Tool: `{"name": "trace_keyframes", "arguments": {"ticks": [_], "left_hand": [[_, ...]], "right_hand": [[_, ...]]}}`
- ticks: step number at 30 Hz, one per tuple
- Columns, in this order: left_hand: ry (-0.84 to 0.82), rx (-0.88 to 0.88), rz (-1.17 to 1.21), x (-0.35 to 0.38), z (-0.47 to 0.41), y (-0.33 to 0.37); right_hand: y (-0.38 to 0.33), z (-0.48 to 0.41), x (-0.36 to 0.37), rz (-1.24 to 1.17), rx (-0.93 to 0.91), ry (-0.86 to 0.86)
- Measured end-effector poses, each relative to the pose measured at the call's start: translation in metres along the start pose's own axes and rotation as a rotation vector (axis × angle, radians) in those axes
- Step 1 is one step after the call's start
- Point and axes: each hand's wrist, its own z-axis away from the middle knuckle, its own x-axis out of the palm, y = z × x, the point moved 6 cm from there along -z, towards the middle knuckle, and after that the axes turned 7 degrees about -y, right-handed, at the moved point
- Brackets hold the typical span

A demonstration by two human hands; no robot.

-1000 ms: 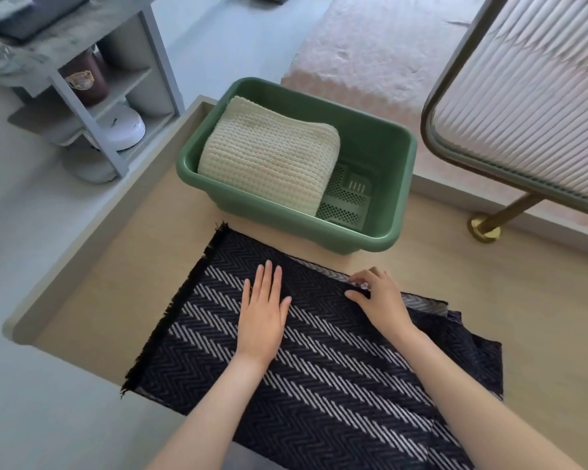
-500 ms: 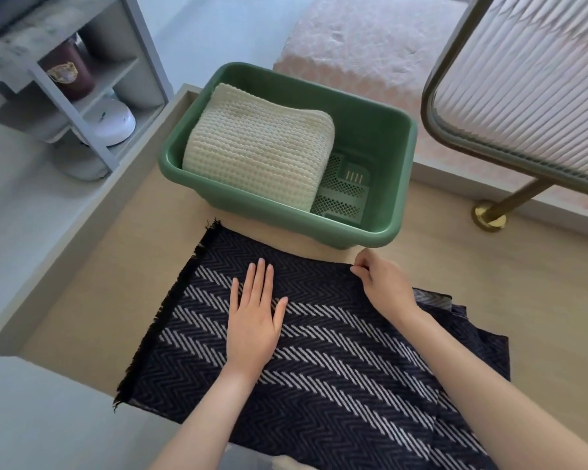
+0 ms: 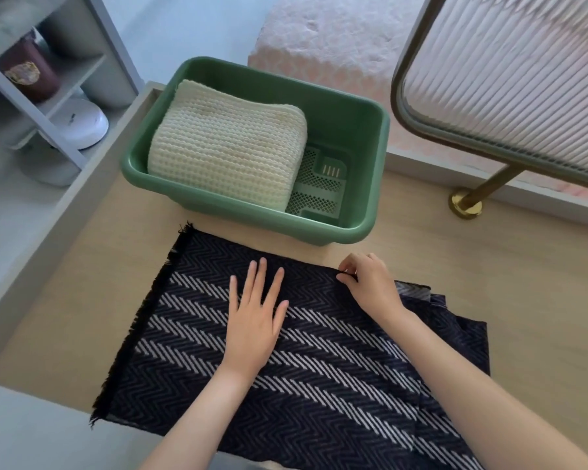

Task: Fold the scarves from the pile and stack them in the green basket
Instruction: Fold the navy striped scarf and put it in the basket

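While our left hand (image 3: 255, 320) lies flat with straight fingers on the dark herringbone scarf (image 3: 319, 374) at lower centre, our right hand (image 3: 370, 283) pinches its far edge. We judge a fold is being squared, and next the pinched edge must be carried over. The fringed side nears the left edge of the wooden platform (image 3: 523, 300). The green basket (image 3: 381, 157), holding a folded cream scarf (image 3: 224, 147), sits just beyond, with bare wood to the right.

The only camera rides on my head, facing forward and steeply down at the table (image 3: 506, 283) from close by. Its wide view takes the scarf (image 3: 336, 385) under my left hand (image 3: 255, 320) and right hand (image 3: 370, 283) low, the green basket (image 3: 245, 207) farther up.
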Motion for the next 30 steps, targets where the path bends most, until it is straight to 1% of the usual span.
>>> {"name": "trace_keyframes", "arguments": {"ticks": [2,5,8,10,12,14,17,20,21,23,24,26,28,30], "left_hand": [[-0.03,0.041,0.003,0.006,0.001,0.01],[-0.049,0.033,-0.021,0.011,0.0,0.008],[-0.036,0.02,-0.03,0.007,0.003,0.009],[-0.022,0.056,-0.017,0.003,0.012,0.02],[-0.032,0.138,-0.02,0.006,0.024,0.032],[-0.053,0.173,-0.018,0.01,0.03,0.033],[-0.063,0.151,0.031,0.012,0.029,0.025],[-0.064,0.135,0.033,0.01,0.029,0.027],[-0.065,0.132,0.027,0.01,0.029,0.028],[-0.065,0.128,0.024,0.01,0.03,0.029],[-0.066,0.127,0.023,0.01,0.03,0.028],[-0.07,0.122,0.02,0.011,0.03,0.028],[-0.078,0.121,0.019,0.011,0.03,0.028],[-0.083,0.121,0.019,0.012,0.03,0.027]], "right_hand": [[0.0,0.002,-0.001,0.003,0.005,0.041],[0.008,0.006,-0.005,-0.001,0.052,0.092],[0.028,0.026,-0.019,-0.073,0.026,0.111],[0.049,0.047,-0.031,-0.06,-0.001,0.11],[0.074,0.068,-0.04,-0.052,0.019,0.085],[0.093,0.081,-0.041,-0.071,0.055,0.031],[0.106,0.081,-0.038,-0.071,0.069,-0.035],[0.105,0.073,-0.034,-0.015,0.07,-0.097],[0.106,0.07,-0.032,-0.033,0.087,-0.108],[0.111,0.066,-0.033,-0.164,0.151,-0.113],[0.114,0.063,-0.036,-0.227,0.165,-0.101],[0.118,0.058,-0.044,-0.276,0.156,-0.037],[0.119,0.054,-0.052,-0.237,0.144,0.018],[0.116,0.047,-0.051,-0.078,0.143,0.004]]}}
